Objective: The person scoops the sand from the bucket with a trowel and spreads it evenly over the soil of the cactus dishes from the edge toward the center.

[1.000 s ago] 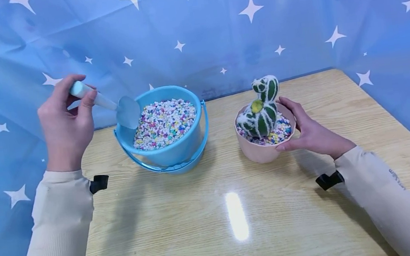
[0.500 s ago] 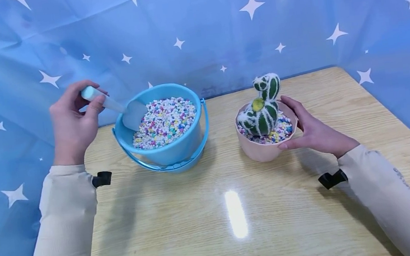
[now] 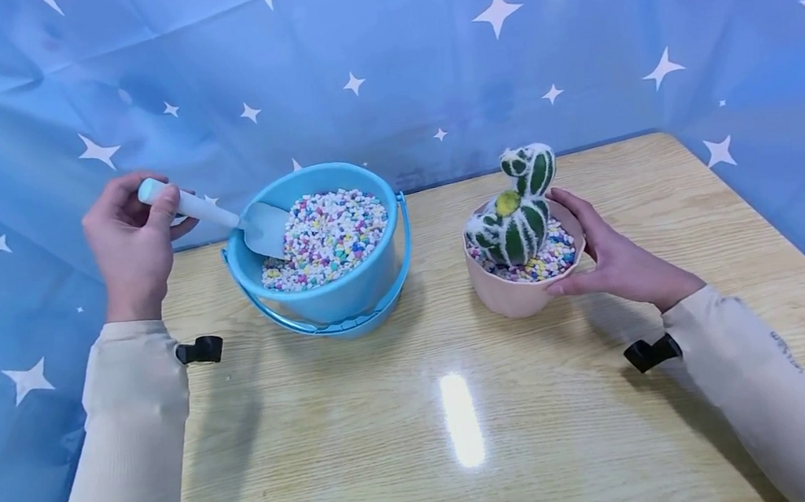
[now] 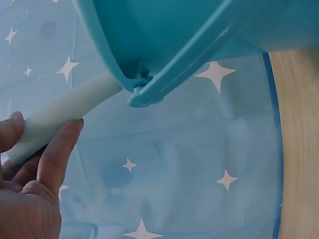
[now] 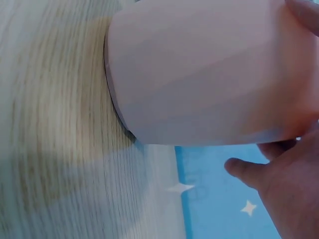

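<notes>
My left hand (image 3: 132,238) grips the pale handle of a small toy shovel (image 3: 195,207), its fingers and thumb round the grip in the left wrist view too. The shovel's blade reaches over the left rim into a blue bucket (image 3: 320,309), its tip at the colourful pebbles (image 3: 334,229) inside. To the right, my right hand (image 3: 613,261) holds the side of a pink pot (image 3: 511,298), thumb in front and fingers behind the rim. In that pot a fuzzy green cactus (image 3: 521,230) with a yellow flower stands among coloured pebbles.
Both containers stand on a wooden table (image 3: 364,443), with the bucket's handle (image 3: 351,326) hanging down at its front. Behind and to the left hangs a blue cloth (image 3: 412,62) with white stars. The table's right edge runs past the right forearm.
My left hand went right and down, then drew back a little left. The shovel's blade has come down from above the bucket's rim to the pebbles. My right hand stays on the pot.
</notes>
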Demonstrator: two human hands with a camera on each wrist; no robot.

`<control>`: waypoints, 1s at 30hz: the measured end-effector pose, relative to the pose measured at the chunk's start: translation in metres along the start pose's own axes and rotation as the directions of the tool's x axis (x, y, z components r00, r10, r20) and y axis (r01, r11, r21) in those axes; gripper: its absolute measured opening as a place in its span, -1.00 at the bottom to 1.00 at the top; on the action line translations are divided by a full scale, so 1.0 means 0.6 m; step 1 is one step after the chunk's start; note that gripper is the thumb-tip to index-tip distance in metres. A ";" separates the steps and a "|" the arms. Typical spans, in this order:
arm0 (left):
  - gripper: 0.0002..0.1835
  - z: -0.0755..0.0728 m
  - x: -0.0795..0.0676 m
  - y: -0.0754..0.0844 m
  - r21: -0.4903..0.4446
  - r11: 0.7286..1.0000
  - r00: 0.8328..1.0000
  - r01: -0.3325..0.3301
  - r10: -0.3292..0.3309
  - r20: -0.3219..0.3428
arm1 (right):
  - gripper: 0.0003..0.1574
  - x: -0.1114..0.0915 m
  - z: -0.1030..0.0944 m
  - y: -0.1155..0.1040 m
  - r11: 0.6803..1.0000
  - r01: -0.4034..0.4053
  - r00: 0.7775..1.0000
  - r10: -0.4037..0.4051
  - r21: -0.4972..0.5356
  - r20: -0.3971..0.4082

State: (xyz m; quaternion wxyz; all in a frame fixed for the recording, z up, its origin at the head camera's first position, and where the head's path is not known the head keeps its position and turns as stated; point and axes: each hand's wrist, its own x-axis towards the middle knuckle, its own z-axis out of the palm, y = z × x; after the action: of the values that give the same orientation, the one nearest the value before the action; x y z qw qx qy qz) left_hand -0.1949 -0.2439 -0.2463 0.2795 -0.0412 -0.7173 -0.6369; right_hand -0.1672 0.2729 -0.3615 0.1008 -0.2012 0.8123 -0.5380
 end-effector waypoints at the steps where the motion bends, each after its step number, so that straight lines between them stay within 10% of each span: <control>1: -0.77 0.000 0.000 -0.001 -0.010 1.000 1.000 0.006 -0.006 -0.006 | 0.48 -0.001 -0.001 0.000 1.000 0.002 1.000 -0.002 0.002 -0.002; 13: -0.74 -0.006 -0.002 -0.011 -0.128 0.991 0.997 0.032 -0.041 -0.063 | 0.50 0.000 -0.008 0.000 0.998 0.062 0.998 -0.062 0.016 -0.002; 30: -0.74 -0.006 -0.006 -0.016 -0.067 0.996 0.994 0.061 -0.066 -0.084 | 0.50 0.003 -0.011 -0.003 1.000 0.004 1.000 -0.004 0.000 0.020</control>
State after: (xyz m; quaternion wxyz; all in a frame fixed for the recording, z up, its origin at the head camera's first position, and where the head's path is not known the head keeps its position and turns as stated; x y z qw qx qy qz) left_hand -0.1946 -0.2481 -0.2561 0.2881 0.0001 -0.6847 -0.6694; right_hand -0.1706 0.2767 -0.3569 0.1080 -0.2080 0.8108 -0.5363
